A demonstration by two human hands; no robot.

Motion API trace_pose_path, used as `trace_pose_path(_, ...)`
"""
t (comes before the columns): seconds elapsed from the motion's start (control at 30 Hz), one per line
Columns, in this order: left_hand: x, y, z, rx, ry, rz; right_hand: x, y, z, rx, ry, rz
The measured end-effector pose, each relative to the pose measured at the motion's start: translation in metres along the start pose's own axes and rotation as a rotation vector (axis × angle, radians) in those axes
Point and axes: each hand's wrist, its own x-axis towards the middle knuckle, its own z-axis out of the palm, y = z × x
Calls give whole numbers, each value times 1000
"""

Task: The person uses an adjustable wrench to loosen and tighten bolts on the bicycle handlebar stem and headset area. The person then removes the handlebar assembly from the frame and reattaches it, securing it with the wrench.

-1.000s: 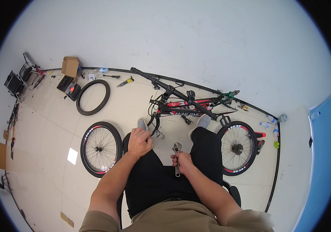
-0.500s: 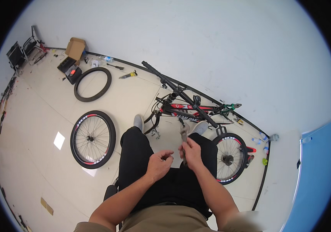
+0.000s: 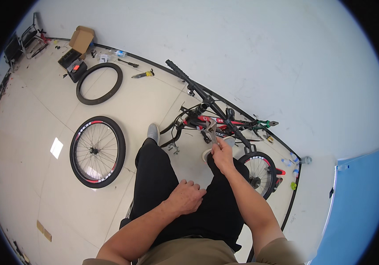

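My right hand (image 3: pixel 222 155) is closed round the handle of a metal adjustable wrench (image 3: pixel 213 132). The wrench's jaw end points away from me and overlaps the red and black bicycle frame (image 3: pixel 220 120) in view; whether it touches is hard to tell. Over my lap, my left hand (image 3: pixel 187 197) is curled with its knuckles up, and no object shows in it. The frame lies beyond my feet, with its black handlebar (image 3: pixel 180 76) slanting up towards the wall.
A spoked wheel (image 3: pixel 97 152) lies at the left, with a loose tyre (image 3: pixel 99 84) beyond it. Another wheel (image 3: pixel 260 175) is by my right knee. Farther off are an open cardboard box (image 3: pixel 81 40), a black toolbox (image 3: pixel 71 64) and a yellow-handled tool (image 3: pixel 143 74). Green-handled pliers (image 3: pixel 267 124) lie near the wall.
My right hand has carried the wrench forward, away from my lap to the frame. My left hand has drawn back towards my lap and curled. The view has shifted slightly.
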Motion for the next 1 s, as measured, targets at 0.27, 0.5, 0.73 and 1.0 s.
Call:
trace_pose_path(0.27,0,-12,-1,-78,113,-28,16,1,18,-91,30,-171)
trace_pose_path(0.5,24,-75,-12,-802,841,-588,22,12,23,-65,98,-177)
trace_pose_path(0.73,32,-95,-8,-884,907,-504,27,6,16,-64,49,-198)
trace_pose_path(1.0,36,-92,-7,-973,845,-545,36,20,15,-187,136,-265)
